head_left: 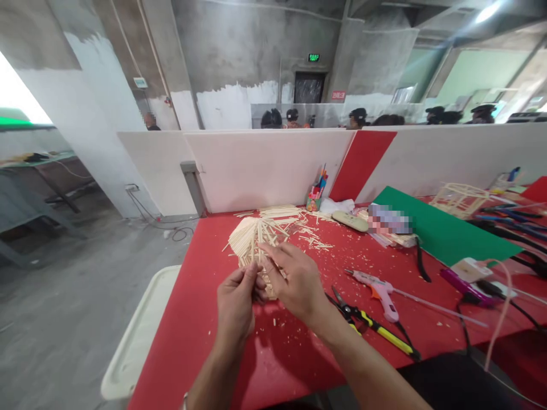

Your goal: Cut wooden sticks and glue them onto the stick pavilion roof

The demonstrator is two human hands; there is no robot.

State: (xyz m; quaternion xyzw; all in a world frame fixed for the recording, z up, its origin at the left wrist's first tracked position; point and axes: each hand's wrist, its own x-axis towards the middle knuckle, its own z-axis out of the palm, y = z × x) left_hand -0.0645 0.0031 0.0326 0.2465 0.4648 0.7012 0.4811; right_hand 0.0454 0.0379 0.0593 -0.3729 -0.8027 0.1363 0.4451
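Note:
A fan-shaped structure of pale wooden sticks [244, 238] stands on the red table [188, 307], in front of my hands. My left hand [237, 296] is at its near side, thumb and fingers pinched together; what they hold is too small to make out. My right hand [294, 279] is at the structure's right side, thumb and index finger reaching to the sticks and nearly meeting. Whether a stick lies between those fingertips is unclear. Both hands cover part of the lower structure.
Right of my hands lie a pink glue gun [378, 289], yellow-black pruning shears [384, 336] and a green board [440, 233]. Loose sticks [280, 212] and a pen cup [314, 200] are behind. A white stool [141, 330] stands left. People sit beyond the partition [269, 165].

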